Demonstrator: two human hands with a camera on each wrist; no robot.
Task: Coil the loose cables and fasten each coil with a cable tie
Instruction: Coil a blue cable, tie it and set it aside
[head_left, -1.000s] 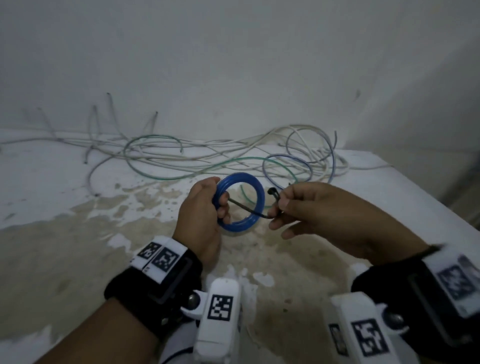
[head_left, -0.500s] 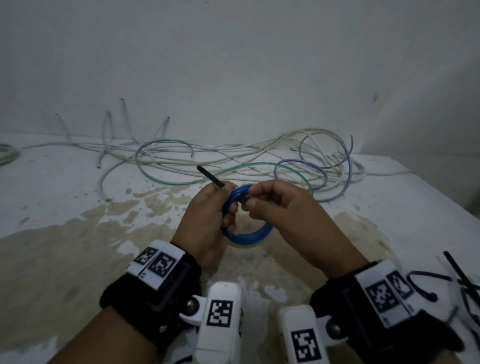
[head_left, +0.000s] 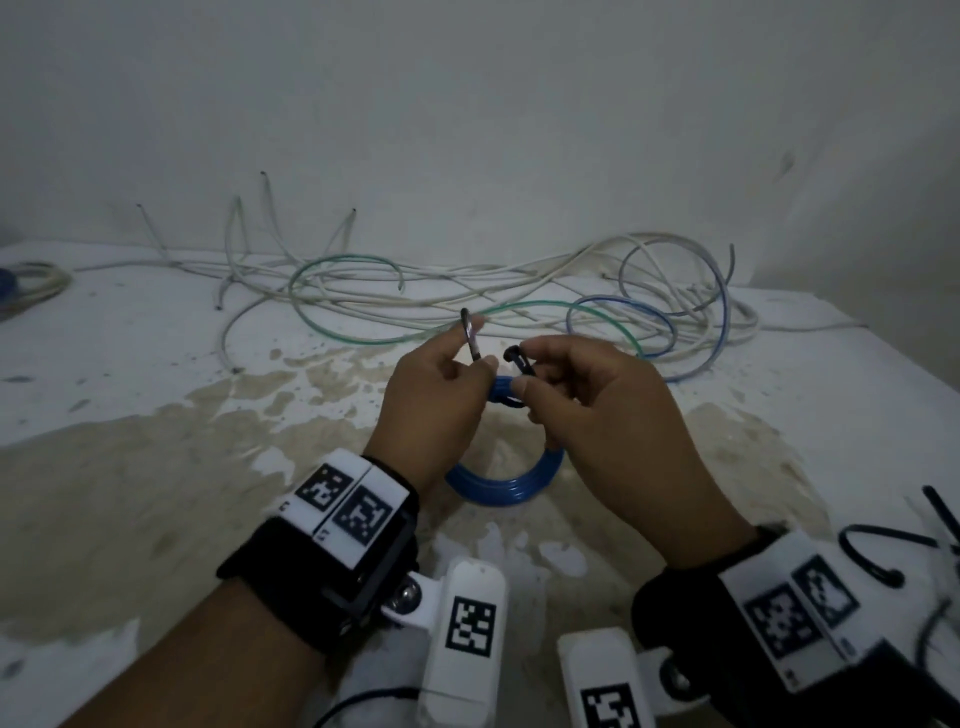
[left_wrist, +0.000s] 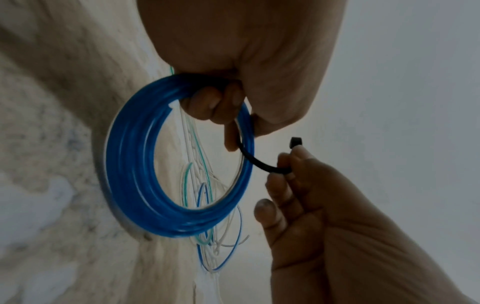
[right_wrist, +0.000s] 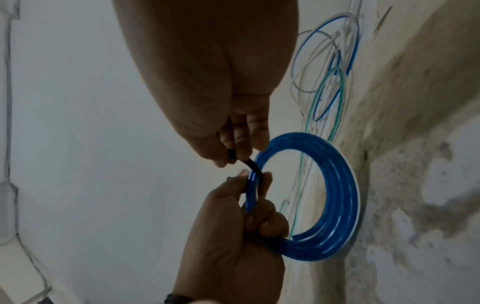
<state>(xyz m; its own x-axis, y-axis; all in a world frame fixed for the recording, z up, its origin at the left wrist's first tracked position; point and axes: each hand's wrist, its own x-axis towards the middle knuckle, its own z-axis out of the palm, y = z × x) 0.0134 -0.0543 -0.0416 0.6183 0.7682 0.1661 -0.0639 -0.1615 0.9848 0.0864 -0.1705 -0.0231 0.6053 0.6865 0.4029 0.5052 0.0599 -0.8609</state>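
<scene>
A blue cable coil (head_left: 506, 488) hangs between my hands above the table (head_left: 156, 467). My left hand (head_left: 467, 364) grips the coil's top, and its thumb and forefinger pinch the pointed tail of a black cable tie (head_left: 471, 340). The tie loops under the coil strands. My right hand (head_left: 524, 384) pinches the tie's head end (head_left: 517, 357). In the left wrist view my left fingers (left_wrist: 213, 102) curl round the blue coil (left_wrist: 130, 164) and the tie (left_wrist: 259, 164) bends across to my right hand (left_wrist: 288, 164). The right wrist view shows my right fingers (right_wrist: 239, 144) on the tie (right_wrist: 250, 164).
A tangle of loose white, green and blue cables (head_left: 467, 291) lies along the wall at the back. Spare black cable ties (head_left: 883, 551) lie at the right near the table's edge. Another cable bundle (head_left: 31, 280) sits at the far left. The tabletop is stained and flaking.
My right hand has come in to the coil and carried the tie round its strands. The tail now stands up in my left fingers, the head in my right. The coil hangs lower, toward me.
</scene>
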